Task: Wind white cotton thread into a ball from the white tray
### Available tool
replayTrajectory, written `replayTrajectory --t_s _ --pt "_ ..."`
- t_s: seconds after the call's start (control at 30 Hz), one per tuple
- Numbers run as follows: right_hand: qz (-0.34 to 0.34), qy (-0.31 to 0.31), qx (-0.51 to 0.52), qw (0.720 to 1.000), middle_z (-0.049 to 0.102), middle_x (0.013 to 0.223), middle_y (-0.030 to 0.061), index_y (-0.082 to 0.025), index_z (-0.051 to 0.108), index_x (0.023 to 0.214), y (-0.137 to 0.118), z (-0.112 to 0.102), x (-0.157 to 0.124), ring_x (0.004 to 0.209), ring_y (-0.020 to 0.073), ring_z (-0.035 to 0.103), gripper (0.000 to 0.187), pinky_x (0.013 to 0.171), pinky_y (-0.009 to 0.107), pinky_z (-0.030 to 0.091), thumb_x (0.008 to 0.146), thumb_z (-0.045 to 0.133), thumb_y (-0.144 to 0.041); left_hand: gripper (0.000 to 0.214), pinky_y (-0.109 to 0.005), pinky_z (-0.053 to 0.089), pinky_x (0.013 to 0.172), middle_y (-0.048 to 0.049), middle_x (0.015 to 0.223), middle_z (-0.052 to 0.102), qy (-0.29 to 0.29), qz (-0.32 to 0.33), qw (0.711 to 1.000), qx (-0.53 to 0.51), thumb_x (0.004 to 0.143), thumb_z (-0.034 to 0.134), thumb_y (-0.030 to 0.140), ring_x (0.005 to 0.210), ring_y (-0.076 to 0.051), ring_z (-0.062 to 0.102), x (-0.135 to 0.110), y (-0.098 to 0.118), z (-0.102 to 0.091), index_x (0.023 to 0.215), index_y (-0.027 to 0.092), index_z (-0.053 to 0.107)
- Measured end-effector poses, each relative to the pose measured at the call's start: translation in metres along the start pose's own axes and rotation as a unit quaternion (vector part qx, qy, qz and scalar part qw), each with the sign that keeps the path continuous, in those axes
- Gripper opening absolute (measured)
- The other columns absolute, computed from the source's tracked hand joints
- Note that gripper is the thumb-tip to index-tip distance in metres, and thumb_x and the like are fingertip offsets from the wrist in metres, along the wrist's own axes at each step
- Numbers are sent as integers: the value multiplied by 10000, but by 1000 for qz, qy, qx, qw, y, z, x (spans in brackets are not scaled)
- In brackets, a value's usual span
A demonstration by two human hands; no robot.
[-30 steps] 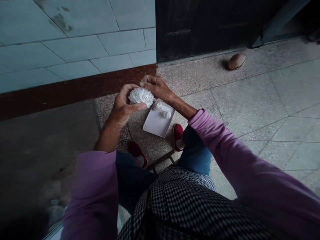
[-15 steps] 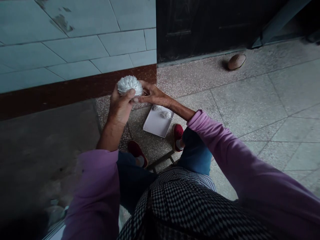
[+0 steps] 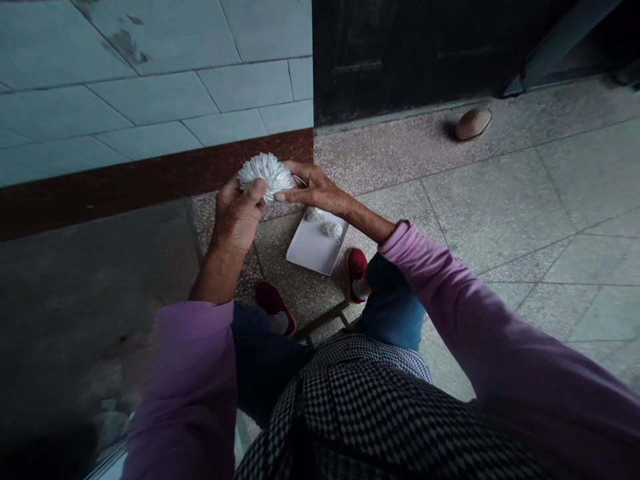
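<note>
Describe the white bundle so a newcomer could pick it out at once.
Start at the pale blue tiled wall and follow the dark red strip along its foot. Near the strip's right end, the left hand and right hand hold the white bundle. Unlike the smaller white balls in the tray, it is up in the hands.

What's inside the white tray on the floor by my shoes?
The tray holds a white string ball in clear view and, beyond it, a second ball, partly covered by your right hand. The hand also hides part of the tray's far edge; what's there can't be seen.
</note>
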State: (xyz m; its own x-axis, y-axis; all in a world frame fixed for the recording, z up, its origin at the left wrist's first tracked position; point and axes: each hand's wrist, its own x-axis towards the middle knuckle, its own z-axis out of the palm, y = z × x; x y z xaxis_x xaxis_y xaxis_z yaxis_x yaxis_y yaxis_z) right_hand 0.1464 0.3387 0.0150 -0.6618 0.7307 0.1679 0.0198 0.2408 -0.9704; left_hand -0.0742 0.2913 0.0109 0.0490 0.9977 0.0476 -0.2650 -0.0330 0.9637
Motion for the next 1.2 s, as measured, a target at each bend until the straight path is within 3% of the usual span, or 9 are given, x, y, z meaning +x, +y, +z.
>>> replayTrajectory --t_s 0.13,0.27,0.4,0.53,0.7,0.87,1.0,1.1,1.2 --pt "3 3 7 1000 818 1297 97 -189 782 1373 -9 -3 1 1342 314 776 580 1150 416 719 1157 992 -684 743 -545 741 1098 -83 1231 902 -21 -8 1000 -22 695 1204 645 1213 -358 824 -1 7 5 1288 324 891" --pt "24 6 16 1000 847 1285 97 -201 804 1401 -7 -2 2 1317 318 788 611 1155 434 725 1127 1021 -703 617 -578 702 1155 -75 1153 875 -15 16 1000 -13 717 1182 521 1154 -344 808 -2 7 5 1210 302 883" --pt "16 30 8 999 873 1306 103 -197 825 1436 12 -4 4 1319 306 789 613 1198 439 701 1163 990 -720 629 -556 703 1105 -86 1144 843 7 8 1000 -21 718 1196 571 1198 -364 827 4 0 -2 1165 303 843" --pt "31 44 -83 995 886 1259 106 -180 850 1282 21 -8 -1 1228 270 769 434 1235 433 650 1310 805 -610 660 -589 689 1122 -59 1199 866 52 31 998 -17 703 1219 616 1189 -347 797 12 -4 -22 1129 312 818" --pt "83 -25 -145 986 876 1070 88 -247 836 1029 -5 1 -15 1110 265 747 382 1136 384 606 1326 739 -468 674 -620 613 1171 -6 1162 877 53 34 995 77 788 1187 674 1216 -322 725 18 -6 -44 1230 302 839" --pt "26 -37 -120 992 794 1032 74 -221 771 1044 -29 3 -17 1021 246 679 575 1090 401 592 1372 625 -670 812 -548 581 1129 -9 1176 872 75 74 975 195 671 1233 566 1158 -301 710 21 -17 -44 1293 221 843" --pt "39 27 -121 992 761 982 84 -264 743 989 -33 -7 -12 1093 279 666 644 1032 403 590 1336 607 -789 761 -477 612 1010 -24 1144 872 20 49 973 226 614 1237 390 1088 -301 752 12 -24 -30 1248 240 843" --pt "57 65 -123 989 733 845 91 -318 716 851 -24 -18 -6 1157 292 665 700 994 404 559 1276 586 -859 700 -482 656 999 -53 1163 889 -65 14 981 180 632 1241 404 1154 -363 820 4 -17 -16 1198 268 853" --pt "27 78 -119 989 669 731 79 -359 638 755 -9 -28 1 1151 265 649 726 956 406 502 1228 533 -899 732 -485 685 1009 -58 1197 906 -100 -21 986 134 612 1263 427 1149 -359 839 0 -6 -8 1219 262 889"
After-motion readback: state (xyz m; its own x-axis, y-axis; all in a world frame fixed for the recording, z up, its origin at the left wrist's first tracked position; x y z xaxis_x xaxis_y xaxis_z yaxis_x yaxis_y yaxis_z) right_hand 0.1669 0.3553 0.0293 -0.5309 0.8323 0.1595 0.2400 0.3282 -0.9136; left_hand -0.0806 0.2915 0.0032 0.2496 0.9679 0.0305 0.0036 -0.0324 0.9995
